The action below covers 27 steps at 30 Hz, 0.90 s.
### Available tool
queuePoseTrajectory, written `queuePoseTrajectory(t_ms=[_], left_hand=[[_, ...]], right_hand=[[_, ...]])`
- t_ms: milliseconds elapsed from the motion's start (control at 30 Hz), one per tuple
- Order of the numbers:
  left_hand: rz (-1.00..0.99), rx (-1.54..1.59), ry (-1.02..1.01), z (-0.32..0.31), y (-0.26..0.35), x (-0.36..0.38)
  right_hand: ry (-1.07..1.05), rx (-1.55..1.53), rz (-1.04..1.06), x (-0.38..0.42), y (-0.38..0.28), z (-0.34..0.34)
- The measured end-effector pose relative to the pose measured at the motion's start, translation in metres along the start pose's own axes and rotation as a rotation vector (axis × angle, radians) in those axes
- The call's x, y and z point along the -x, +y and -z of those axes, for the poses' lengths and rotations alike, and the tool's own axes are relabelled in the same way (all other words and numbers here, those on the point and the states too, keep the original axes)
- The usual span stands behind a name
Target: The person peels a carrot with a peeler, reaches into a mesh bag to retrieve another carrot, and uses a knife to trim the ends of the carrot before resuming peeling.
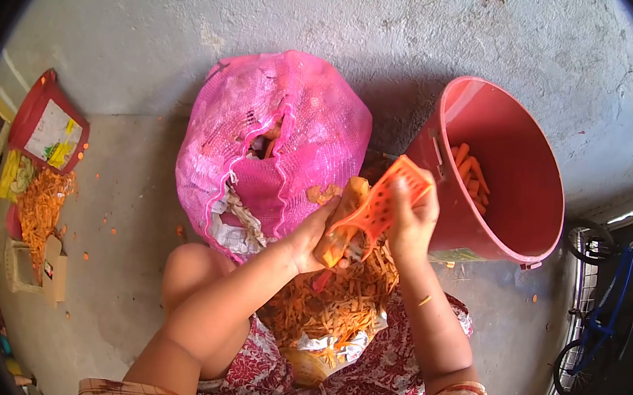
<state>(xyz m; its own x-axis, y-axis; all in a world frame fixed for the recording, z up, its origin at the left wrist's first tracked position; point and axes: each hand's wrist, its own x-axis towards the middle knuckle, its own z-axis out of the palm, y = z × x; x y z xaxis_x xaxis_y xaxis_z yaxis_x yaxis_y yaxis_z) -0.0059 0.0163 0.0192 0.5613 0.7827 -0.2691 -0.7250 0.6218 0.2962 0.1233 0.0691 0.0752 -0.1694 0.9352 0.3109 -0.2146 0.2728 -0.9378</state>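
Observation:
My left hand (311,241) is wrapped round a carrot (355,195), which is tilted upward. An orange peeler with a perforated handle (386,198) is gripped in my right hand (414,226), and its lower end lies against the carrot. Below both hands, a heap of orange peelings (321,308) lies between my legs. Just to the left stands a pink mesh sack (219,142), with some carrots showing through its opening. On the right, a large red bucket (516,179) holds several peeled carrots (471,174).
A grey wall (401,30) rises behind the sack and bucket. At the far left are a red container (39,110), another pile of peelings (45,202) and a cardboard box (54,267). A blue bicycle (605,324) is at the far right.

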Motion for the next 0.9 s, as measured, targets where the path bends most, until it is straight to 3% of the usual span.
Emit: queuePoseTrajectory(t_ms=[33,167,267,300,400,467,533,600,667,867,900], left_hand=[[-0.094,0.025,0.054,-0.005,-0.002,-0.004],[-0.108,0.228,0.329,-0.029,0.0,0.002],[-0.047,-0.007,-0.277,0.006,-0.002,0.002],[0.069,-0.032,-0.118,-0.001,-0.001,0.003],[0.172,-0.078,-0.115,0.001,-0.016,0.008],[0.204,-0.06,-0.098,-0.001,-0.015,0.014],[0.157,-0.097,-0.05,-0.003,-0.01,0.013],[0.142,-0.07,-0.001,0.003,-0.008,0.01],[0.133,0.016,0.017,0.002,-0.006,0.008],[0.153,-0.01,-0.108,0.005,-0.009,0.009],[0.168,-0.019,-0.122,0.007,-0.009,0.009]], right_hand=[[-0.026,0.031,-0.023,0.004,0.001,-0.005],[-0.098,0.187,-0.043,0.018,0.005,-0.014],[-0.036,0.329,0.106,0.007,0.006,-0.004],[0.083,0.425,0.206,-0.005,0.008,0.008],[0.469,0.526,0.442,-0.056,0.018,0.07],[0.544,0.024,0.151,-0.057,-0.007,0.073],[0.359,0.124,0.275,-0.049,-0.004,0.057],[0.179,0.336,0.26,-0.029,-0.006,0.031],[0.062,0.194,0.156,-0.016,0.005,0.014],[0.052,0.332,0.107,0.002,0.008,-0.001],[0.084,0.447,0.215,-0.003,0.012,0.003]])
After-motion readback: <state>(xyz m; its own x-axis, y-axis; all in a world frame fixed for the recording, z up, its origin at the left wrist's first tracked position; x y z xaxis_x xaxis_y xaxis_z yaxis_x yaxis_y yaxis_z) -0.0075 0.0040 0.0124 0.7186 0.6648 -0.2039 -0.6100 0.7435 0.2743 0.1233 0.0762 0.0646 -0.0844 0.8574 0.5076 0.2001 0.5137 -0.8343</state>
